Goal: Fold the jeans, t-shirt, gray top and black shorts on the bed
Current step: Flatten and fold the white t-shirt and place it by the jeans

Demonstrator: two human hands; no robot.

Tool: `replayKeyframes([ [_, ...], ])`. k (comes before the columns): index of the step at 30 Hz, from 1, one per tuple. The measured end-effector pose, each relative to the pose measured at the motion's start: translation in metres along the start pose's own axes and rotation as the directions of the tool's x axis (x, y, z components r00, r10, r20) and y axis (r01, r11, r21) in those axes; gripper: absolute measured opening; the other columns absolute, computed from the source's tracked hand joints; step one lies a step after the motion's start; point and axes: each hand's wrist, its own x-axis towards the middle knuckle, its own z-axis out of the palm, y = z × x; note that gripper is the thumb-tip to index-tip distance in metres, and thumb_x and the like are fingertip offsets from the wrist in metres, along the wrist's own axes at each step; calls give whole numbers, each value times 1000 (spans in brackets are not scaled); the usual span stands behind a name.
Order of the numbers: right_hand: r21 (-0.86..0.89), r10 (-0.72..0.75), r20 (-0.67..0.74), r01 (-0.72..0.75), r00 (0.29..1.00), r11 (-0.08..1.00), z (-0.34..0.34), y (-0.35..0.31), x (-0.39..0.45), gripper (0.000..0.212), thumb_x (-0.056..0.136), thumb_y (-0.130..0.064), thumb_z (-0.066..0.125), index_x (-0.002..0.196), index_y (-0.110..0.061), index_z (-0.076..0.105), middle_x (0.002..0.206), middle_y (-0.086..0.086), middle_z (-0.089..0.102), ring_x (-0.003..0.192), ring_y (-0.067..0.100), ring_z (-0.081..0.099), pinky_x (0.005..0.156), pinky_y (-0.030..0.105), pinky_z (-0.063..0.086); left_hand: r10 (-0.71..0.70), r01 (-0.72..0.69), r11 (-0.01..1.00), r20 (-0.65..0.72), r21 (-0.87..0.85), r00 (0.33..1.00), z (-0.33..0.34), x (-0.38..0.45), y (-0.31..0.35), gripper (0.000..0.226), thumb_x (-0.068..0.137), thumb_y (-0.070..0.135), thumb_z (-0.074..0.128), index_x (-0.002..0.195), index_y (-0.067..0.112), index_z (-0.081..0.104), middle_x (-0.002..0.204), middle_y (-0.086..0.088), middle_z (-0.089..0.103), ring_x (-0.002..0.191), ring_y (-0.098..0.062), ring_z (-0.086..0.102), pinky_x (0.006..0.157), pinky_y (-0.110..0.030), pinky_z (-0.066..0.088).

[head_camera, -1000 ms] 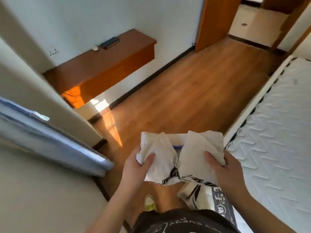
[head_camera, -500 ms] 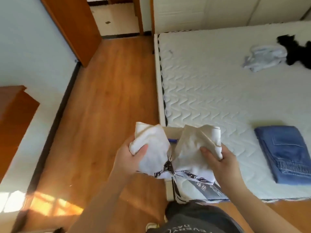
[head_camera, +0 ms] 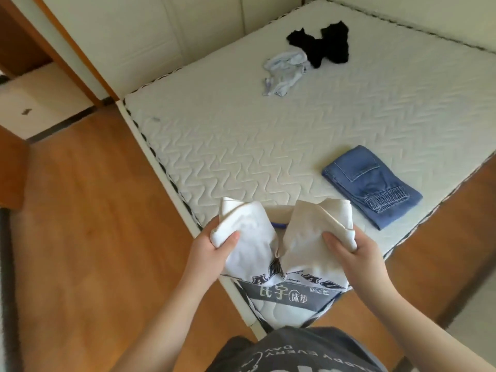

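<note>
I hold a white t-shirt (head_camera: 300, 237) with black lettering in the air over the near corner of the bed (head_camera: 241, 146). My left hand (head_camera: 214, 251) grips its left bunched side and my right hand (head_camera: 354, 253) grips its right side, thumbs on top. Folded blue jeans (head_camera: 373, 186) lie on the mattress to the right. At the far side a crumpled pale gray top (head_camera: 285, 71) lies touching crumpled black shorts (head_camera: 324, 47).
The white quilted mattress has a label at its near corner (head_camera: 287, 296). Wooden floor (head_camera: 88, 237) spreads to the left, with a doorway (head_camera: 35, 103) at the far left. A padded wall runs behind the bed.
The view swung right from the floor and wall shelf to the bed. Both hands kept their grip on the t-shirt and now hold it over the mattress corner.
</note>
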Motion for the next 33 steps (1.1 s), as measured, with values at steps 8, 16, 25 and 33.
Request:
replayKeyframes([
  [8,73,179,-298,-165,938,984,9,19,-20,9,92,-26,65,83,-30,65,76,1,69,68,17,60,64,42,51,116,-134,990,312,36,943,24,78,-5,36,86,32,74,97,64,62,96,27,70,90,9,64,70,-4,45],
  [16,211,326,-506,-252,798,945,63,28,-41,8,93,-24,64,87,-29,66,85,1,71,72,8,62,66,34,54,176,-189,981,567,-37,804,27,155,-34,32,84,32,72,99,60,64,98,28,70,90,9,64,70,-6,45],
  [25,366,451,-538,-285,712,886,117,39,-62,6,91,-22,65,90,-28,68,89,3,73,79,12,68,70,37,59,137,-188,982,735,-13,664,34,184,-52,29,82,35,72,104,51,66,99,22,71,91,4,65,76,-23,48],
  [33,490,593,-465,-366,658,791,127,79,-49,7,88,-23,68,88,-29,69,90,0,74,91,25,70,82,50,58,19,-158,980,741,119,671,55,192,-92,26,84,23,77,97,44,68,94,21,73,87,4,66,74,-16,46],
])
